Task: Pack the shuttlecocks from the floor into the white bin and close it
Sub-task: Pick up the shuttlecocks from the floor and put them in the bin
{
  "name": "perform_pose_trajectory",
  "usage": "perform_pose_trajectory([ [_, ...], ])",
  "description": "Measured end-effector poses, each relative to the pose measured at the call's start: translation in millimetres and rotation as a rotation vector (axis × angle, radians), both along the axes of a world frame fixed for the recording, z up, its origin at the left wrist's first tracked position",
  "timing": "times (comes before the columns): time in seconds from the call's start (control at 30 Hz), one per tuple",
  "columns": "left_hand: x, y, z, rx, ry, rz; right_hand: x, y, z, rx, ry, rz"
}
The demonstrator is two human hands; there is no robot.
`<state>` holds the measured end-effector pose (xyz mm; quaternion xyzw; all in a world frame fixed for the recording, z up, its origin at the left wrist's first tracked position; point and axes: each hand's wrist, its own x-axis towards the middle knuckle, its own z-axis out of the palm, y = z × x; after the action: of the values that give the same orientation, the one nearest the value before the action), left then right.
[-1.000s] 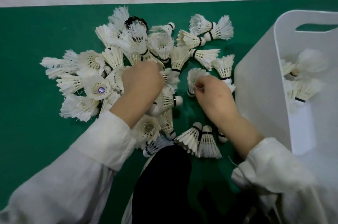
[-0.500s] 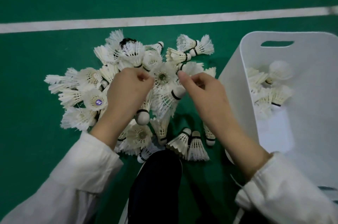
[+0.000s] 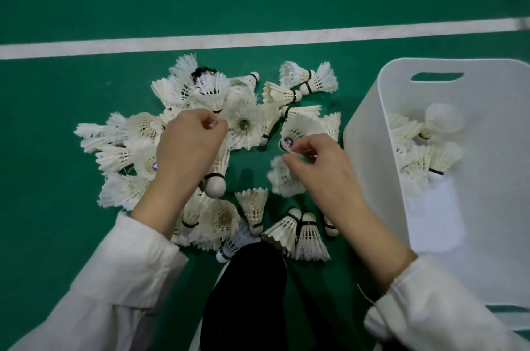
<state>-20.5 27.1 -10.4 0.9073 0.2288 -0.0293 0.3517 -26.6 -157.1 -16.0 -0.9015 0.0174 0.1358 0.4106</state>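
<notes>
Okay, left hand (image 3: 189, 149) is curled round one held shuttlecock (image 3: 215, 185), with the cork end poking out below the hand and pointing back toward the person. Right hand (image 3: 324, 170) pinches a feather tip (image 3: 295, 153) between thumb and forefinger. Can't tell which shuttlecock it belongs to: a purple-dot shuttlecock (image 3: 298, 132) sits just above the fingers and a fluffy shuttlecock (image 3: 282, 181) just under them. The loose pile (image 3: 137, 132) of shuttlecocks lies spread on the green floor (image 3: 57, 236), around and between both hands, on the near side of the white line (image 3: 258, 36). The white bin (image 3: 370, 132) stands open on the floor to the right, just beside the pile, with a few binned shuttlecocks (image 3: 424, 149) lying at its bottom. A dark trouser leg (image 3: 246, 293) is at bottom centre, between the white sleeves (image 3: 123, 279).
</notes>
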Motion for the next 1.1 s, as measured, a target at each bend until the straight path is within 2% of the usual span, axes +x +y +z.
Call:
perform_pose_trajectory([
  [0.17,-1,-18,18,-0.031,0.005,-0.075,10,-10,26,0.041,-0.126,0.028],
  [0.23,-1,-27,29,-0.068,-0.002,-0.109,18,-21,46,0.025,-0.178,0.106],
  [0.4,2,-64,61,-0.141,-0.014,-0.286,35,-93,109,-0.282,-0.286,0.402],
  [0.5,5,-95,78,-0.144,-0.019,-0.402,30,-150,123,-0.336,-0.261,0.316],
  [0.6,5,-120,88,-0.13,-0.003,-0.485,17,-199,98,-0.428,-0.143,0.165],
  [0.73,-3,-135,87,-0.152,0.053,-0.514,4,-235,32,-0.586,0.246,0.099],
  [0.8,-10,-136,82,-0.201,0.069,-0.495,5,-241,7,-0.622,0.367,0.079],
  [0.97,-10,-146,69,-0.357,0.077,-0.405,29,-249,-28,-0.663,0.306,0.02],
  [1.1,-6,-161,68,-0.426,0.059,-0.416,39,-249,-41,-0.705,0.266,0.041],
])
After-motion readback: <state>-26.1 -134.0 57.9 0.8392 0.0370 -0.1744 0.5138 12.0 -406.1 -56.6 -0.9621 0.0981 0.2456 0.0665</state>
